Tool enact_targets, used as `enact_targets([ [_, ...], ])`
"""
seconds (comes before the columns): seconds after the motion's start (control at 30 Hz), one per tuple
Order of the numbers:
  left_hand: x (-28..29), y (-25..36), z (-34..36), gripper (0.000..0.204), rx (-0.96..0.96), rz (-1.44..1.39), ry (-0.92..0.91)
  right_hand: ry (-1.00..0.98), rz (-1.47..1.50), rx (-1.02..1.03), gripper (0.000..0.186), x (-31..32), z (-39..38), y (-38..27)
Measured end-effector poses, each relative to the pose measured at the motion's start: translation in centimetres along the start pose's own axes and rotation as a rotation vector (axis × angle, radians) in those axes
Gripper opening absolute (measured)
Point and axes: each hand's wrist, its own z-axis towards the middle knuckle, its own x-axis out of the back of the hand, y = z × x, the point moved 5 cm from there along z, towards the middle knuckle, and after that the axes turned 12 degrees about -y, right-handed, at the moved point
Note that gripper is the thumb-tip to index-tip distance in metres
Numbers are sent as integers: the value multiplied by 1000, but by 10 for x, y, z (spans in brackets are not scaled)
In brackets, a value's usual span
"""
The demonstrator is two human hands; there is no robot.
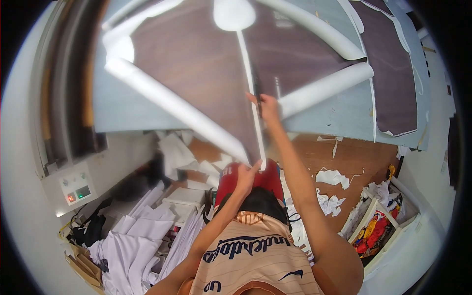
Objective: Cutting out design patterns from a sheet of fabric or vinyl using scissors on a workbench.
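Observation:
A large dark brown printed sheet (187, 64) with white, curled-up edges lies over the table and hangs past its near edge. Down its middle runs a narrow white strip (250, 73) between two brown panels. My right hand (268, 108) is closed around dark scissors (257, 86) beside this strip, with one finger reaching across it. The blades are hard to make out against the brown. Nearer to me, my left hand (248, 176) pinches the hanging lower end of the sheet, next to the end of the white strip.
Another brown piece (393, 73) lies on the blue-grey table (314, 125) at the right. White paper scraps (332, 178) litter the brown floor. White cloth (132, 241) is heaped at lower left, and an open box (376, 233) of colourful scraps stands at lower right.

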Motion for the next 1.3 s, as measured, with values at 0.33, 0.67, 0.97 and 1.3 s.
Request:
enact_targets([
  [0.33,-19,19,-11,21,11,-47,-36,20,-15,37,53,6,46,-24],
  [0.67,-14,38,-15,22,46,31,-24,98,-104,141,53,14,107,-68],
  [0.97,-27,59,-14,26,136,72,24,186,-13,193,69,13,192,-121],
  [1.3,-43,78,-11,32,154,44,63,244,69,195,71,17,283,-168],
])
